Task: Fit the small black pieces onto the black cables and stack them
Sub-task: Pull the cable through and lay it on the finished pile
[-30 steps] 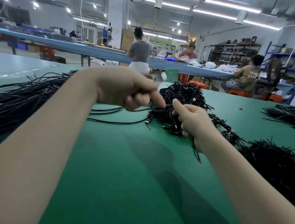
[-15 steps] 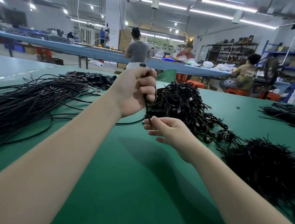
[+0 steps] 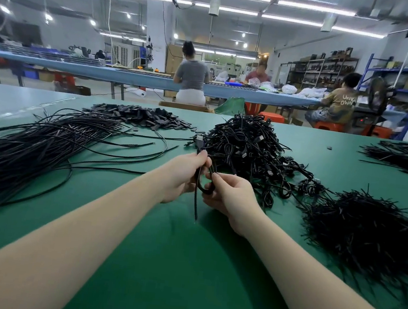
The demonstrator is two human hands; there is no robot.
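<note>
My left hand (image 3: pixel 182 174) and my right hand (image 3: pixel 228 196) meet over the middle of the green table (image 3: pixel 158 264). Between them they hold one black cable (image 3: pixel 203 180) bent into a small loop, its free end hanging down toward the table. The left thumb and fingers pinch the top of the loop; the right fingers curl round its lower side. Behind the hands lies a tangled heap of coiled black cables (image 3: pixel 247 149). A flat pile of small black pieces (image 3: pixel 140 117) sits farther back on the left.
A long sheaf of straight black cables (image 3: pixel 31 148) covers the table's left side. A bristly heap of short black ties (image 3: pixel 368 231) lies at the right, another bundle (image 3: pixel 403 158) at the far right. Three people sit at a blue bench (image 3: pixel 130 76) beyond.
Both hands dropped lower and came together. The left hand, earlier raised with the cable upright, now holds it looped with the right hand, which earlier lay open beneath.
</note>
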